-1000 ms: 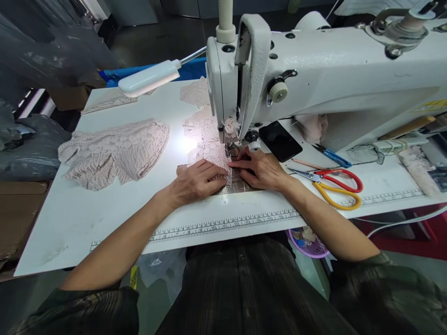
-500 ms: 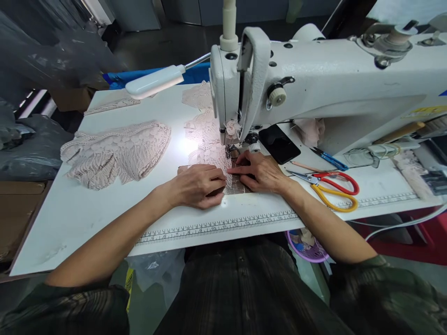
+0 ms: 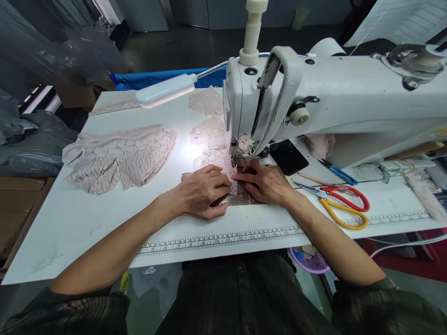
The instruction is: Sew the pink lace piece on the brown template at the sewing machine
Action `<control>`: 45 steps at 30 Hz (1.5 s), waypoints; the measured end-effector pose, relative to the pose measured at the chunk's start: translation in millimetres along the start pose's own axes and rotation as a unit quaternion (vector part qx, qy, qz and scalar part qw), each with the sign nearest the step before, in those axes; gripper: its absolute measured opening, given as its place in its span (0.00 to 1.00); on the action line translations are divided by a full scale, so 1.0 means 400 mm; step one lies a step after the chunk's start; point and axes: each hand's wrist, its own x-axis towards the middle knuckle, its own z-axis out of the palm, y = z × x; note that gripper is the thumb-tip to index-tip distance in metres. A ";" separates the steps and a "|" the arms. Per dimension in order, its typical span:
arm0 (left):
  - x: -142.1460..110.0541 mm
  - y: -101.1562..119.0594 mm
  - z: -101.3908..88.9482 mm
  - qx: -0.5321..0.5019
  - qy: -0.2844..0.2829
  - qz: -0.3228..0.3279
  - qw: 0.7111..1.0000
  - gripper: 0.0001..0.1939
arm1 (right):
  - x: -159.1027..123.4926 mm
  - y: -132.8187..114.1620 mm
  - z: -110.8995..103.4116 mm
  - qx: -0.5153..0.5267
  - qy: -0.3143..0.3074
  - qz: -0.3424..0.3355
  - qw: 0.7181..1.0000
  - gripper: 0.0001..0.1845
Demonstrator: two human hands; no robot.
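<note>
My left hand (image 3: 204,191) lies palm down at the front of the sewing plate, its bent fingers apart and pressing on the left edge of a pale pink lace strip (image 3: 215,159). Opposite it, my right hand (image 3: 267,182) has its index finger stretched to the lace's right edge, with thumb and other fingers spread on the brown-grey plate (image 3: 246,197). The lace runs under the needle area of a white sewing machine (image 3: 240,100); the needle itself is hard to make out. Part of the lace is hidden under my left fingers.
Folded lace pieces (image 3: 120,156) lie on the white table (image 3: 115,223) at left. A black phone (image 3: 289,157), scissors with red and yellow handles (image 3: 344,207) and blue snips (image 3: 338,172) lie at right. A lamp (image 3: 165,90) hangs over the table; a purple basket (image 3: 310,263) stands below.
The camera view has shifted, so the machine and table appear lower and further right. Both hands stay on the lace beside the needle area, with little change in their pose.
</note>
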 end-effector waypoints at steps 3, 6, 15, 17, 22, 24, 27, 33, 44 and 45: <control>-0.002 -0.001 0.002 0.004 -0.006 -0.010 1.000 0.10 | 0.005 -0.005 0.000 -0.021 -0.004 0.019 1.000 0.19; -0.004 0.000 0.006 0.002 -0.015 -0.023 1.000 0.11 | 0.009 -0.009 0.000 -0.039 -0.011 0.034 0.999 0.21; -0.008 0.001 0.021 0.039 -0.011 -0.036 0.999 0.18 | 0.001 -0.009 -0.002 -0.017 -0.014 0.018 1.000 0.22; -0.009 -0.001 0.023 0.045 -0.011 -0.035 0.998 0.19 | 0.003 -0.013 -0.003 -0.019 -0.020 0.029 0.999 0.22; -0.011 -0.006 0.026 0.056 -0.023 -0.051 0.997 0.21 | 0.015 -0.025 -0.007 -0.042 -0.023 0.045 0.998 0.20; -0.012 -0.010 0.028 0.053 -0.023 -0.055 0.997 0.22 | 0.015 -0.026 -0.006 -0.045 -0.020 0.047 0.998 0.21; -0.012 -0.017 0.031 0.046 -0.020 -0.053 0.997 0.24 | 0.007 -0.024 -0.002 -0.023 -0.021 0.043 0.999 0.22; -0.009 -0.029 0.036 0.055 -0.021 -0.057 0.997 0.25 | -0.002 -0.020 0.003 -0.002 -0.040 0.050 0.998 0.21; 0.008 -0.041 0.030 0.069 -0.062 -0.083 0.992 0.26 | 0.013 -0.028 0.000 -0.043 -0.036 0.051 0.997 0.22; 0.010 -0.042 0.029 0.071 -0.066 -0.085 0.992 0.26 | 0.015 -0.030 0.000 -0.045 -0.037 0.053 0.997 0.22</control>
